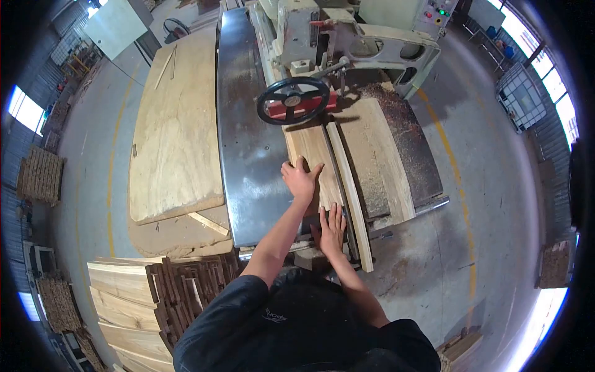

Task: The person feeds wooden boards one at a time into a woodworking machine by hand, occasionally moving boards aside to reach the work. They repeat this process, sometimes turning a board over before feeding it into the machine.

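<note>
A light wooden board (310, 139) lies on the machine's metal table (251, 161), its far end beneath the black handwheel (293, 100). My left hand (300, 179) rests on the board's left side with its fingers spread. Nearer my body, my right hand (333, 229) lies flat on the board's near end, fingers stretched forward. Right of the board runs a dark metal fence (339, 180), and a narrow wood strip (352, 198) lies along its other side.
At left is a large plywood sheet (180, 136) with thin offcuts. Stacked boards (127, 282) stand at the lower left. Another board (387, 155) lies amid sawdust on the right. The machine body (384, 43) rises ahead, with a control panel (437, 13).
</note>
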Available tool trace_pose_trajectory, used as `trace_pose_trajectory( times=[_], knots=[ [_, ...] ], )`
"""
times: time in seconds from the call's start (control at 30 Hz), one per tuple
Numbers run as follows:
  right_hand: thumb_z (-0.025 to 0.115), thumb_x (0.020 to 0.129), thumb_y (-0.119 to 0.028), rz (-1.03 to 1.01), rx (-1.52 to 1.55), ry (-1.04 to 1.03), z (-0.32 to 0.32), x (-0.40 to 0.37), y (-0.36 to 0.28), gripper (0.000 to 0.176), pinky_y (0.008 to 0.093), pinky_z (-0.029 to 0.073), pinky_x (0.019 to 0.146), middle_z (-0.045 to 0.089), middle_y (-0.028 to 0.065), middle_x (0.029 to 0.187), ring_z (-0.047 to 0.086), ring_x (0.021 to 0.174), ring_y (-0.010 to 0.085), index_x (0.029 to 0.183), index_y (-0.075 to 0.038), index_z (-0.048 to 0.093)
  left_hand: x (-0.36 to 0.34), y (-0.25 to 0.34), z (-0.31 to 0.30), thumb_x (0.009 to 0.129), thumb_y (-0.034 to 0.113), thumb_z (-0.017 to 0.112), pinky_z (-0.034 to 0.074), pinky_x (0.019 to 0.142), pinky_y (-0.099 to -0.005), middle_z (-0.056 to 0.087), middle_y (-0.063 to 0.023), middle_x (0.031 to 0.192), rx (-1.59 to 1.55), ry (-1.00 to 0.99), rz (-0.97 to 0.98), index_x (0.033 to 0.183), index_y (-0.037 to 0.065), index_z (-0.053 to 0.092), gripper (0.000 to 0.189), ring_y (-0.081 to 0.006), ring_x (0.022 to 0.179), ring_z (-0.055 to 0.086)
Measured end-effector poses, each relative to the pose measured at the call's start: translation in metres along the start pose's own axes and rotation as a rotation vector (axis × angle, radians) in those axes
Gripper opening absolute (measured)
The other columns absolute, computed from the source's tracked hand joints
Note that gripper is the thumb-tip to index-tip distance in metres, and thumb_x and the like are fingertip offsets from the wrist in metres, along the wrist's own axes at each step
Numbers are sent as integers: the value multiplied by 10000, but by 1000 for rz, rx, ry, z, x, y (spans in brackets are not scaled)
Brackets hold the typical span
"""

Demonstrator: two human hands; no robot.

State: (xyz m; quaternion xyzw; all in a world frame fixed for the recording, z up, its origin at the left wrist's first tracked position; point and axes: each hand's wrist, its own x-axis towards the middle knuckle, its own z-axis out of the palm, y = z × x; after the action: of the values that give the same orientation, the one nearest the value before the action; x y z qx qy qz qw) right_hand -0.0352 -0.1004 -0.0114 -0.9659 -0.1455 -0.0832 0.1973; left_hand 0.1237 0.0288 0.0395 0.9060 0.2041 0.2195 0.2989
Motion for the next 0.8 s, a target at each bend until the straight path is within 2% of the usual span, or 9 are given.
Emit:
trace_pose_trajectory(
  times=[0.07, 0.2, 0.33, 0.6, 0.67, 0.8],
  knots=[
    [714, 932, -361, 6, 85, 25, -1, 0, 0, 734, 626, 282, 1134, 264, 298, 1628, 233, 1505, 506, 1567, -159, 405, 0, 1, -1, 693, 550, 868, 439, 977, -509, 522, -241, 1239, -5, -8, -12, 1248, 86, 692, 744, -425, 1188, 494],
    [709, 933, -319, -59, 48, 105, 17, -6, 13, 720, 618, 281, 1130, 254, 297, 1633, 246, 1502, 503, 1570, -170, 408, 0, 0, 2, 685, 555, 872, 443, 969, -511, 520, -235, 1239, 3, 1, -31, 1229, 91, 685, 740, -419, 1182, 496],
    [715, 928, -320, -62, 33, 91, 20, -7, 13, 729, 624, 278, 1127, 245, 307, 1632, 248, 1500, 508, 1573, -179, 406, 1, 3, -2, 680, 580, 871, 468, 944, -510, 532, -239, 1221, 16, -17, -58, 1200, 86, 690, 740, -426, 1158, 518],
    [696, 939, -273, -76, 36, 29, 8, -5, 9, 744, 635, 248, 1137, 208, 353, 1624, 224, 1494, 541, 1593, -161, 360, 2, 1, 0, 684, 592, 858, 467, 938, -505, 540, -231, 1198, 31, -13, -51, 1151, 76, 689, 717, -414, 1154, 514],
    [651, 974, -172, -41, 140, 46, 4, -5, 4, 748, 619, 229, 1165, 164, 292, 1662, 154, 1539, 486, 1625, -240, 290, 3, 2, -1, 686, 593, 855, 467, 934, -505, 542, -230, 1191, 30, -5, -43, 1145, 72, 688, 714, -414, 1148, 514],
    [687, 952, -211, -42, 109, 30, 8, -6, 9, 792, 619, 231, 1163, 166, 304, 1656, 154, 1535, 495, 1629, -239, 276, 2, 2, -2, 696, 579, 855, 464, 935, -509, 540, -231, 1190, 25, -27, -52, 1154, 70, 683, 706, -414, 1139, 515]
  ],
)
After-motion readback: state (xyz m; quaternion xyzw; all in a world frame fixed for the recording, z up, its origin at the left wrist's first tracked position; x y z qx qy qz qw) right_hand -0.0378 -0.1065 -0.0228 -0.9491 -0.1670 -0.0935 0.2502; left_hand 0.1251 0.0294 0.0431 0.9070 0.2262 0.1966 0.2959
